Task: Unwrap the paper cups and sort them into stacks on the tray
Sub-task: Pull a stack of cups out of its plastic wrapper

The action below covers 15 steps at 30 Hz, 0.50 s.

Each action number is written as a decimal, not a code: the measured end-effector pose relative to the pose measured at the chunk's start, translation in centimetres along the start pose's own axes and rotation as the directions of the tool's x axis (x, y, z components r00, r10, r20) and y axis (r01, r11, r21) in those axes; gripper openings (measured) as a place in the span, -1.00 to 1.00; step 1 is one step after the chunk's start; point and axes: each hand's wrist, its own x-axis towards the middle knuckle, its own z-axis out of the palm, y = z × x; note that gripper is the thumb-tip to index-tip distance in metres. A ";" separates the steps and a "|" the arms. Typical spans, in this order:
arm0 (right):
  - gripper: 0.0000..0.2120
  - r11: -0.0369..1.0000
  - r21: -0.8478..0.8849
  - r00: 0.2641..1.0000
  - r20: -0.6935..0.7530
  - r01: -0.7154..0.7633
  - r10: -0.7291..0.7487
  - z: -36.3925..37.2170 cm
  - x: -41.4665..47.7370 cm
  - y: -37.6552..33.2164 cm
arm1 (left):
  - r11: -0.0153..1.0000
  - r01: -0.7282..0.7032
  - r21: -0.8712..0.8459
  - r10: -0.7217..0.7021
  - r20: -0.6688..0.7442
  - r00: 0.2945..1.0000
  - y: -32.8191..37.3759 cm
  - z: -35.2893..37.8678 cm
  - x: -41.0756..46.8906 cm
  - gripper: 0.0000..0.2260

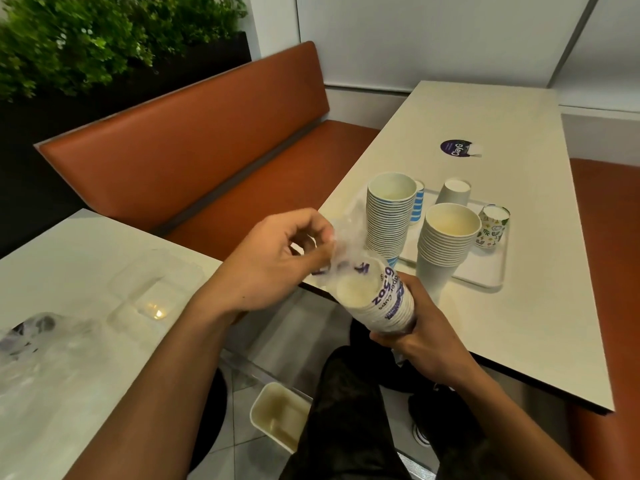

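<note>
Pinching the wrap with your left fingers just above the cups your right fingers clasp, you risk a hard tug jerking cups loose, short of the tray beyond your fingertips.

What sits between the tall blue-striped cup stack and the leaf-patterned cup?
The plain white cup stack stands between them, as the head view shows.
</note>
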 end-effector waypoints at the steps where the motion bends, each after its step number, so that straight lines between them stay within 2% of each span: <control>1: -0.19 1.000 0.001 1.000 0.004 -0.011 0.011 0.0 -0.1 0.4 | 1.000 0.000 0.000 0.000 -0.066 0.998 0.1 -0.2 -0.2 -0.92; 6: -0.19 0.998 -0.028 0.998 0.020 -0.054 0.055 -0.2 -0.2 1.5 | 1.000 0.007 0.001 -0.006 -0.356 0.934 0.0 -0.8 -1.8 -0.96; 9: -0.20 0.996 -0.046 0.996 0.047 -0.079 0.081 -0.2 0.0 1.6 | 1.000 0.017 0.024 -0.006 -0.418 0.908 0.2 -0.9 -2.4 -0.95; 11: -0.20 0.996 -0.019 0.995 0.055 -0.082 0.083 -0.1 0.2 1.4 | 0.999 0.052 0.014 -0.043 -0.360 0.932 -0.2 -0.5 -2.2 -0.88; 15: -0.18 0.996 0.064 0.995 0.074 -0.065 0.060 0.2 0.6 0.1 | 0.979 0.169 0.116 -0.162 -0.070 0.984 -2.2 1.3 -1.8 -0.61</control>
